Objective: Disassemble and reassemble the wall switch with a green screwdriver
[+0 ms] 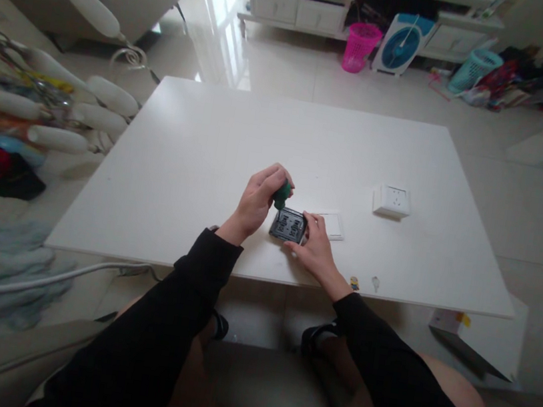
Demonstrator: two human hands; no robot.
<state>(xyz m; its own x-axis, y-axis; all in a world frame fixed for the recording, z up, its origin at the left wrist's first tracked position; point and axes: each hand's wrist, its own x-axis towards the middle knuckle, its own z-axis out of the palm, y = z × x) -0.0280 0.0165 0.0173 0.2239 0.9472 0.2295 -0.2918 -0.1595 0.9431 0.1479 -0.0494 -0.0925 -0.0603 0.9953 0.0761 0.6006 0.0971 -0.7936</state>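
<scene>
A dark grey socket module (288,225) lies face down on the white table (238,152) near its front edge. My left hand (258,200) is closed round the green handle of a screwdriver (281,195), which stands upright on the module's near-left corner. My right hand (315,245) grips the module's right side with fingers curled against it. A thin white cover plate (333,226) lies flat just right of the module, partly behind my right hand.
A white wall socket (392,201) sits on the table to the right. Two small bits (364,284) lie at the front edge. A drying rack with white pegs (62,113) stands left of the table. A cardboard box (475,336) sits on the floor at right.
</scene>
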